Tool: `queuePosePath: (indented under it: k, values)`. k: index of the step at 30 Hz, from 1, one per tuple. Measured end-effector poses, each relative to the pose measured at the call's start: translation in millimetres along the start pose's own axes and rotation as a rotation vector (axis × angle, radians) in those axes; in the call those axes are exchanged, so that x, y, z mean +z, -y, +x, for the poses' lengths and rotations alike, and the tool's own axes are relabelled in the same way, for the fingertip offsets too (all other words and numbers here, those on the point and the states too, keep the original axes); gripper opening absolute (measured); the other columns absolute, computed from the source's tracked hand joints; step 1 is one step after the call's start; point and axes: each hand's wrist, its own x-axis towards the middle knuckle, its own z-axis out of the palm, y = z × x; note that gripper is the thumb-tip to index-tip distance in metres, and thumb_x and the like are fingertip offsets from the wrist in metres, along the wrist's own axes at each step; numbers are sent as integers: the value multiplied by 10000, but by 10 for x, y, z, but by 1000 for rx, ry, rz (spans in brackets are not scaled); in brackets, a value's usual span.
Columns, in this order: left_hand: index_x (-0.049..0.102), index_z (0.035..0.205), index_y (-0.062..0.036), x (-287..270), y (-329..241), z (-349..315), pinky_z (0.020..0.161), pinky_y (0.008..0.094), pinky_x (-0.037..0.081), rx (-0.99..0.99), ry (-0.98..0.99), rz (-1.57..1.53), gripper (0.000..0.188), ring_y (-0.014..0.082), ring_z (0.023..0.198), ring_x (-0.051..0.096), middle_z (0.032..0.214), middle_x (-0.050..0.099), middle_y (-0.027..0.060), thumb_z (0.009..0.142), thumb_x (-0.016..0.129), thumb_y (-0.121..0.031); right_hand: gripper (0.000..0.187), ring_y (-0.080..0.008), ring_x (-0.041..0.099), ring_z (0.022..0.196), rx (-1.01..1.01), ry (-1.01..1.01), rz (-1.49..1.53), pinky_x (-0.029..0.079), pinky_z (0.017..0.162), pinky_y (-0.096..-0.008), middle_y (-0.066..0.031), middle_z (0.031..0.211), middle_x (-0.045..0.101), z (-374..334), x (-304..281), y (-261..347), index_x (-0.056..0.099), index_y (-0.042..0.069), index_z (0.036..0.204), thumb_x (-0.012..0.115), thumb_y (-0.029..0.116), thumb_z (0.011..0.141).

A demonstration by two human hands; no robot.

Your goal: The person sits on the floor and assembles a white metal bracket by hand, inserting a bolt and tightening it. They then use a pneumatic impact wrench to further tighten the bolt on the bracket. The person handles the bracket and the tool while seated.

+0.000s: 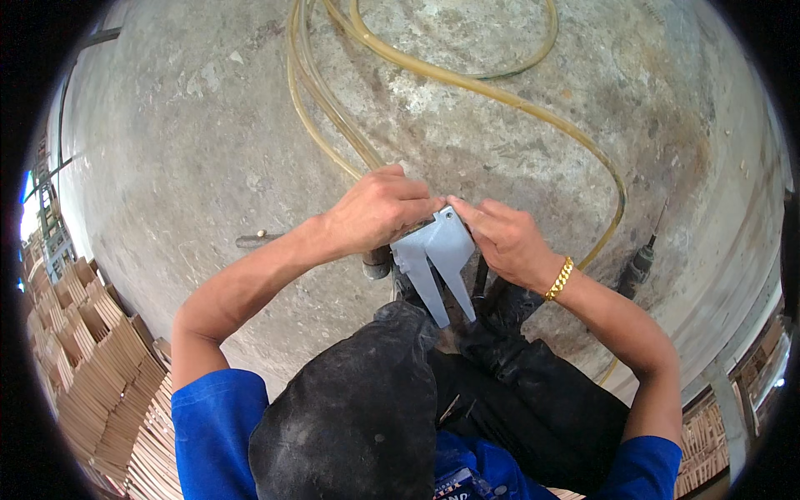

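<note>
Grey forked piece (450, 247): where is it lying, and who is holding it?

It is sitting between the person's two hands, in front of the dark trousers (533, 417), its two tapering prongs pointing back toward the body. I cannot tell whether anything beneath is carrying its weight.

What are the fingers doing?

Those of the left hand (375, 210) are bunching together and, as I read it, clamping on the far left edge. Those of the right hand (505, 240) are resting against the far right corner, beside a small hole; its thumb is hiding, so I cannot tell whether they are pinching.

How far along is the work?

Under way, I would judge: both hands are working at the same far edge, and the fork shape is already showing complete. Nothing visible is marking the handling as finished, and what is left I cannot tell.

And nearby?

A power tool (640, 265) with a thin bit is lying on the concrete floor (225, 125) to the right, apart from both hands, while a yellowish hose (500, 94) is curving across beyond them.
</note>
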Motion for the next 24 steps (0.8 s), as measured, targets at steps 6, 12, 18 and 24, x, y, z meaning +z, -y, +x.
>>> queuePosePath:
  k: [6,12,18,24]
  values:
    - [662,933,-42,-23,-33,43,600,313,427,0,58,54,201,176,622,556,687,554,26,739,636,-91,491,-256,558,628,15,22,-39,487,543,-356,-89,770,491,-27,-14,28,497,69,1285,555,10,801]
    - [646,959,-19,-33,-40,46,590,311,432,51,77,151,274,176,620,554,680,527,32,696,631,-96,519,-258,559,633,30,74,-90,490,551,-357,-88,794,489,-21,-21,41,488,45,1284,544,-11,771]
    - [623,965,8,-36,-78,51,575,312,432,71,147,263,299,192,599,534,680,506,43,691,602,-110,523,-265,561,641,9,69,-142,488,579,-363,-100,817,489,1,11,51,492,6,1265,535,-9,744]
    - [615,938,7,-47,-41,52,543,323,432,106,150,268,280,200,576,524,670,494,45,685,602,-112,492,-271,565,645,7,82,-172,486,578,-367,-110,823,490,19,29,81,502,-24,1238,523,-2,747]
